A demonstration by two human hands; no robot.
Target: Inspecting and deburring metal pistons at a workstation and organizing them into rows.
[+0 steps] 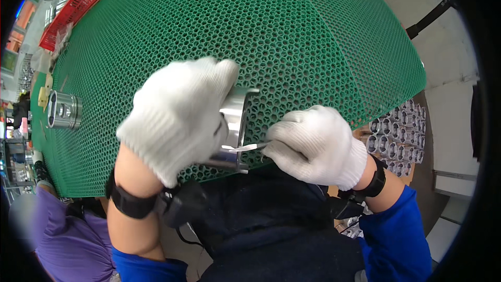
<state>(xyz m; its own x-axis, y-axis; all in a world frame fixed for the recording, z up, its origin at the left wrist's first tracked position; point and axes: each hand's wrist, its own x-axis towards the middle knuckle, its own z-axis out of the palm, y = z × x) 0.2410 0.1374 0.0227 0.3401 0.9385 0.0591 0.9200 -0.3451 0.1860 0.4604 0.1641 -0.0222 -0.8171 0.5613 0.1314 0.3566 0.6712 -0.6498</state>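
Note:
My left hand [180,109], in a white knitted glove, is closed over a shiny metal piston [236,120] lying on its side at the near edge of the green mat. The glove covers much of the piston; its open end faces right. In my gloved right hand [315,146], fingers pinched together, is a slim scraper [244,148] with a pale pointed blade. The blade points left, its tip at the piston's rim; whether it touches cannot be made out. The scraper's handle is hidden in the glove.
The green honeycomb mat [292,36] covers the table. At the left stands another piston [64,110], near a red plastic basket [78,8]. Many pistons [396,138] sit in rows below the table's right edge. A person in purple [73,237] is close at lower left.

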